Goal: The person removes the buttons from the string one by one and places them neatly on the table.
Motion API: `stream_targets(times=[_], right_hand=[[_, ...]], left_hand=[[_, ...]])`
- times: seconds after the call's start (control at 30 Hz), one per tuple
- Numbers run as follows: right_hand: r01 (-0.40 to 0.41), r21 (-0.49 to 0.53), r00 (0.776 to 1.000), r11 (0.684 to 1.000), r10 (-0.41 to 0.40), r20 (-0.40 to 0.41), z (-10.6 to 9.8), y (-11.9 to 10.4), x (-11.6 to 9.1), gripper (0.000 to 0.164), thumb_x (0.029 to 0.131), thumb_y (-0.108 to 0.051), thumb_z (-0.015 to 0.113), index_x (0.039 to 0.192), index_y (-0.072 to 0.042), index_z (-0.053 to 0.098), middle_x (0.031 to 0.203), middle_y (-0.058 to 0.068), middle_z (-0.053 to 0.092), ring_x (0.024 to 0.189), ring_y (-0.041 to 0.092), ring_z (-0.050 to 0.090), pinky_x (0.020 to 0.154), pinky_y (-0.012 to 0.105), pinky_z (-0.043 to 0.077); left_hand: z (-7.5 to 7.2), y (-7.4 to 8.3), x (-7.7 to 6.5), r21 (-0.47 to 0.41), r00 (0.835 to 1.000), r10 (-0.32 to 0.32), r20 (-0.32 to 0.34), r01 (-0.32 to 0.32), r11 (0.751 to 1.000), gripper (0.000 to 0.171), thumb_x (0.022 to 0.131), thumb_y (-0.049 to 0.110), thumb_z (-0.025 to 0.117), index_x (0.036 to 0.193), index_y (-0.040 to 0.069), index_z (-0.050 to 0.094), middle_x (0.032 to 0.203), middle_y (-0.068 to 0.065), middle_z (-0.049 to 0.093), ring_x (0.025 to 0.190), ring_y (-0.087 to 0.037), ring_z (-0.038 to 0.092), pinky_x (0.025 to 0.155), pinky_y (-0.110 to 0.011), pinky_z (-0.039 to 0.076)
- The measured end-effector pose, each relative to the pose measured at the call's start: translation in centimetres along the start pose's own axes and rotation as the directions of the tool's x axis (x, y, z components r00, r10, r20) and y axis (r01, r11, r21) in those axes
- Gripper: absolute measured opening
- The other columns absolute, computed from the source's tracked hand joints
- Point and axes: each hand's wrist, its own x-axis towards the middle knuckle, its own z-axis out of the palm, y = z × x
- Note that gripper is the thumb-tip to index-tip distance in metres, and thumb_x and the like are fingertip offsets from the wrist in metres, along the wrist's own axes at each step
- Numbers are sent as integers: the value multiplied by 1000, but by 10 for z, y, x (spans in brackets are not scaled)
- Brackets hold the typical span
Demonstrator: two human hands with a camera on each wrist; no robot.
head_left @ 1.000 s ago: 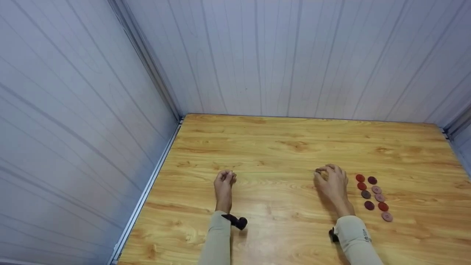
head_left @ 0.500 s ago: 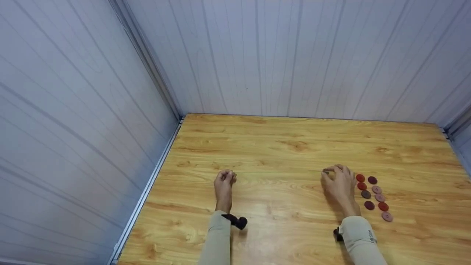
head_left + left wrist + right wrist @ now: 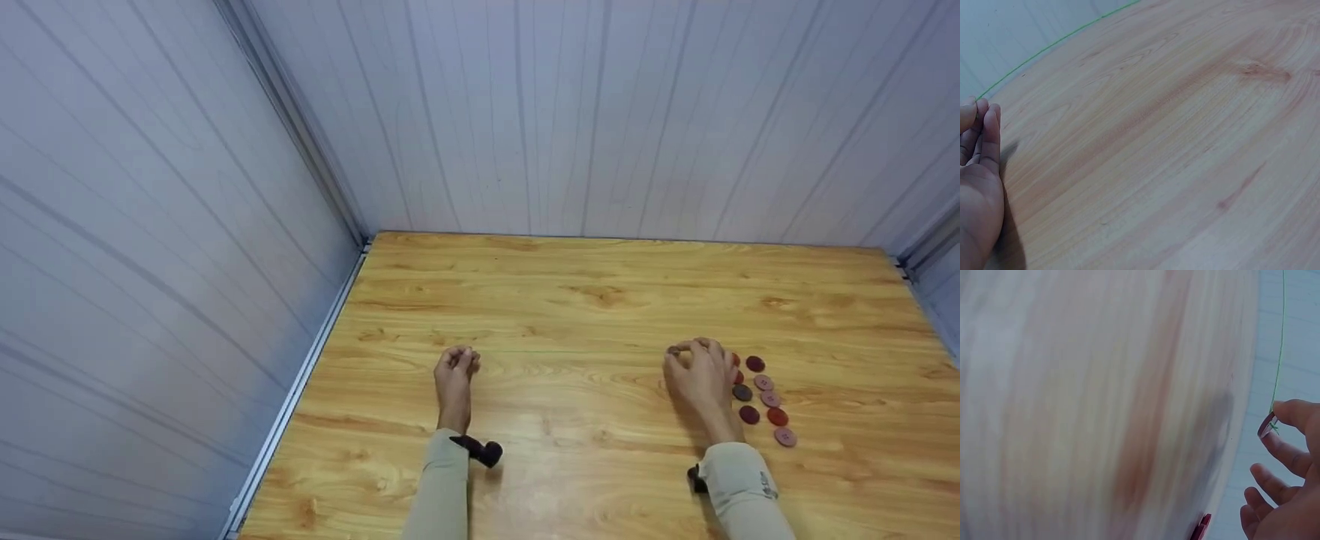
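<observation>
My left hand (image 3: 455,379) pinches one end of a thin green thread (image 3: 1061,40) between thumb and fingertips. In the right wrist view, a dark reddish button (image 3: 1264,426) is pinched by the thumb and forefinger of my right hand (image 3: 701,379), its other fingers loosely curled. The thread runs to this button, and a short green tail shows at its face. Between the hands the thread stretches nearly straight above the table. Just right of my right hand lie loose buttons, among them a grey one (image 3: 742,393); the hand partly covers two red ones in the head view.
The buttons lie in two rough columns, with a pink button (image 3: 784,436) nearest me and a dark maroon button (image 3: 755,364) farthest. The wooden table (image 3: 585,300) meets a pale panel wall (image 3: 555,120) at the back and another panel (image 3: 150,225) on the left.
My right hand has moved to the right with the button, up to the loose red buttons, and now overlaps them. My left hand has stayed in place. The head view has shifted slightly.
</observation>
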Motion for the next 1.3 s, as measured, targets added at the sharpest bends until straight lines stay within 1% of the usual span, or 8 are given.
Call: stream_targets(times=[0.17, 0.33, 0.47, 0.57, 0.8, 0.87, 1.07, 1.3], right_hand=[[-14, -13, 1000, 1000, 14, 6, -3, 2, -1, 29, 94, -25, 59, 112, -3, 63, 135, 27, 41, 128, 50, 26, 103, 67, 19], [-23, -25, 999, 999, 23, 25, -4, 5, -2, 31, 94, -26, 57, 114, -2, 62, 135, 27, 40, 128, 50, 24, 103, 67, 18], [-18, -46, 999, 999, 20, 45, -3, 6, -3, 32, 94, -26, 58, 114, -1, 61, 134, 28, 39, 127, 52, 23, 102, 68, 19], [-16, -59, 998, 998, 19, 54, -3, 5, -3, 32, 94, -26, 58, 115, 0, 61, 134, 28, 39, 127, 53, 22, 101, 68, 19], [-36, -100, 996, 994, 43, 74, -4, 3, -3, 33, 95, -27, 57, 115, -1, 61, 137, 31, 37, 130, 54, 20, 102, 70, 18], [-36, -110, 996, 993, 45, 80, -4, 2, -4, 31, 94, -26, 57, 114, -2, 63, 137, 31, 37, 129, 55, 21, 101, 70, 19], [-29, -130, 996, 991, 41, 84, -3, 2, -3, 28, 94, -23, 57, 112, -3, 65, 134, 30, 40, 128, 54, 23, 99, 71, 21], [-30, -131, 996, 991, 40, 75, -2, 4, -4, 28, 95, -22, 56, 111, -2, 65, 133, 30, 40, 128, 54, 23, 100, 71, 20]], left_hand=[[0, 0, 1, -3, 1000, 14, -1, -14, 1000, 10, 94, 6, 59, 97, -3, 55, 89, -10, 61, 84, -19, 62, 78, -32, 55], [-1, -1, 2, 3, 1000, 3, -3, -3, 1000, 12, 94, 6, 59, 99, -5, 56, 93, -14, 61, 85, -20, 61, 79, -32, 55], [-2, 0, 1, 17, 1000, -5, -9, 5, 1000, 14, 94, 7, 59, 99, -5, 55, 93, -13, 61, 86, -20, 61, 80, -33, 55], [-1, 1, 0, 15, 1000, -8, -2, 8, 1000, 15, 95, 8, 58, 100, -6, 55, 94, -13, 61, 88, -22, 62, 81, -34, 55], [0, 0, -1, 14, 1000, -2, 22, 1, 1000, 19, 95, 9, 57, 105, -7, 52, 103, -23, 59, 98, -34, 60, 85, -38, 54], [0, 0, 0, 7, 1000, -3, 19, 3, 1000, 19, 95, 8, 58, 104, -8, 52, 102, -23, 59, 97, -34, 60, 85, -38, 54], [0, 0, 0, 15, 1000, -4, 18, 4, 1000, 21, 95, 8, 58, 105, -8, 52, 101, -21, 60, 93, -27, 61, 86, -38, 55], [0, 1, 0, 17, 1000, -2, 13, 2, 1000, 17, 95, 8, 58, 103, -6, 54, 99, -18, 60, 93, -27, 62, 84, -36, 55]])
